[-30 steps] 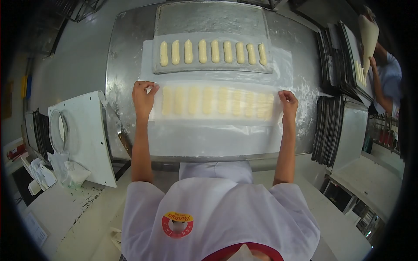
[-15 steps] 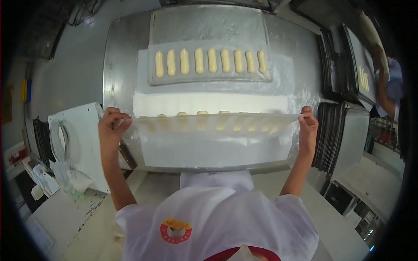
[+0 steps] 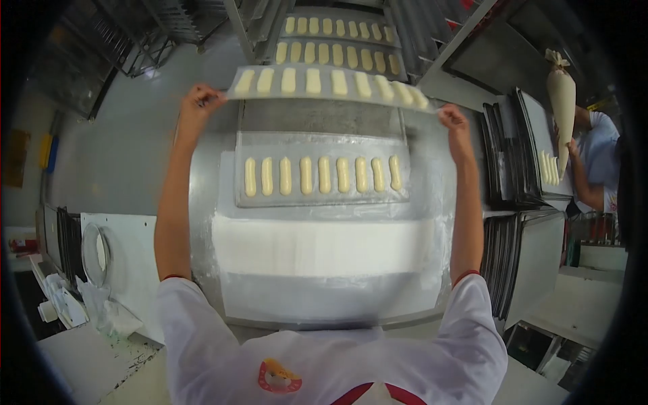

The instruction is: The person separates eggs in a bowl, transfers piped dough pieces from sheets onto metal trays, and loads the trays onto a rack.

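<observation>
A paper sheet (image 3: 325, 92) carrying a row of several pale, flattened dough strips is stretched in the air between my hands. My left hand (image 3: 201, 101) pinches its left end and my right hand (image 3: 453, 118) pinches its right end. Below the sheet, a metal tray (image 3: 317, 204) lies on the worktable, its lower part lined and holding a row of several glossy dough strips (image 3: 324, 175). Closer to my body, a band of white powder (image 3: 324, 248) covers part of a plastic sheet (image 3: 324, 297).
Beyond the table, a rack (image 3: 236, 34) stands near more trays of dough strips (image 3: 337, 55). At right are stacked trays (image 3: 513, 263), and a co-worker's arm (image 3: 587, 175) by a piping bag (image 3: 561, 101). A white board (image 3: 135, 270) and a round sieve (image 3: 96, 255) are at left.
The paper sheet has been lifted off the table and carried forward over the tray, its dough strips now face up. My hands moved forward with it. The powder band is uncovered, and the view has tilted forward.
</observation>
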{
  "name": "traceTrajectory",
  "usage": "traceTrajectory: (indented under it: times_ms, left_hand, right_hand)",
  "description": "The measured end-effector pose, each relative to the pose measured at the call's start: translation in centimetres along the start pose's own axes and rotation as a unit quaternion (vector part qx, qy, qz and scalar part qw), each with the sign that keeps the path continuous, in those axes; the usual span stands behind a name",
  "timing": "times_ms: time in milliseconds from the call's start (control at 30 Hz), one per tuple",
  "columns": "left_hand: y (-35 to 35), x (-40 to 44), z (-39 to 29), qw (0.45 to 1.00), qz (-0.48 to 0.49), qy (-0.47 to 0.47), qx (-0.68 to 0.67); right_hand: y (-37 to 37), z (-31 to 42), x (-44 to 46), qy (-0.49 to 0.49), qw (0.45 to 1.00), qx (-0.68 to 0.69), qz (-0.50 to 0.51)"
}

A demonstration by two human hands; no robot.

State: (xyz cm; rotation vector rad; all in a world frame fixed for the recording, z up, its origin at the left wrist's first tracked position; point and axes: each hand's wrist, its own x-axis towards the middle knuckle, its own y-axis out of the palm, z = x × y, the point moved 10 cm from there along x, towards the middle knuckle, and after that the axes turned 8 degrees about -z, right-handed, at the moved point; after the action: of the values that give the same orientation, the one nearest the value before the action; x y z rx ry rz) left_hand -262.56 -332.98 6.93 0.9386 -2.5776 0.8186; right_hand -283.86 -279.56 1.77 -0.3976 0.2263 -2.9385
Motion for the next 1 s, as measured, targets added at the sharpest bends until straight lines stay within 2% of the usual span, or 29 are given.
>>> traceTrajectory:
  times_ms: [67, 133, 167, 233, 267, 333, 367, 400, 467, 500, 567, 700, 767, 833, 867, 933, 1000]
  left_hand:
    - [2.3, -0.9, 3.8, 0.997, 0.028, 0.054, 0.037]
    - [4.6, -3.0, 9.2, 0.995, 0.054, 0.028, 0.077]
    - [4.9, -3.8, 10.0, 0.995, 0.054, 0.032, 0.079]
    - [5.9, -6.1, 12.1, 0.996, 0.065, -0.028, 0.050]
    - [6.1, -7.0, 12.0, 0.995, 0.074, -0.036, 0.049]
    - [4.6, -7.6, 11.4, 0.996, 0.016, -0.093, -0.007]
    - [4.0, -8.0, 10.8, 0.997, -0.001, -0.072, 0.007]
    - [4.0, -8.7, 10.5, 0.997, 0.005, -0.073, 0.002]
    - [2.4, -10.5, 11.5, 0.985, -0.049, -0.164, -0.002]
    - [2.0, -11.2, 11.1, 0.985, -0.045, -0.164, -0.004]
    - [2.5, -12.6, 10.8, 0.980, 0.037, -0.182, 0.075]
    - [2.4, -13.3, 9.5, 0.978, 0.060, -0.178, 0.087]
    - [2.8, -13.1, 8.6, 0.988, 0.078, -0.125, 0.045]
    - [2.9, -12.9, 8.6, 0.990, 0.082, -0.109, 0.043]
    - [3.0, -12.8, 8.6, 0.991, 0.087, -0.095, 0.041]
    - [3.0, -12.5, 9.2, 0.991, 0.080, -0.091, 0.054]
    - [2.9, -12.2, 8.8, 0.992, 0.075, -0.085, 0.064]
  right_hand:
    - [1.9, -3.8, -0.1, 0.007, 0.999, -0.029, 0.026]
    - [4.0, -7.1, -1.1, 0.021, 0.995, -0.080, 0.052]
    - [4.3, -7.8, -1.1, 0.019, 0.996, -0.077, 0.049]
    - [4.7, -9.4, -2.0, 0.006, 0.987, -0.147, 0.068]
    - [4.6, -9.5, -2.7, 0.018, 0.986, -0.150, 0.069]
    - [4.2, -7.2, -3.3, -0.022, 0.982, -0.179, 0.048]
    - [3.6, -7.5, -3.5, -0.007, 0.992, -0.120, 0.034]
    - [3.3, -7.5, -4.0, -0.003, 0.992, -0.126, 0.030]
    - [3.2, -7.8, -5.2, 0.026, 0.995, -0.085, 0.033]
    - [3.9, -6.9, -5.6, -0.025, 0.989, -0.130, 0.070]
    - [4.3, -6.2, -6.3, -0.035, 0.983, -0.164, 0.079]
    - [5.2, -5.9, -6.2, -0.028, 0.980, -0.184, 0.064]
    - [5.1, -6.5, -5.9, -0.013, 0.983, -0.177, 0.057]
    - [5.6, -6.7, -5.8, -0.039, 0.960, -0.269, 0.065]
    - [6.0, -6.7, -5.9, -0.041, 0.960, -0.267, 0.068]
    - [6.4, -5.1, -6.1, -0.131, 0.924, -0.355, 0.045]
    - [6.7, -4.8, -6.3, -0.146, 0.913, -0.380, 0.043]
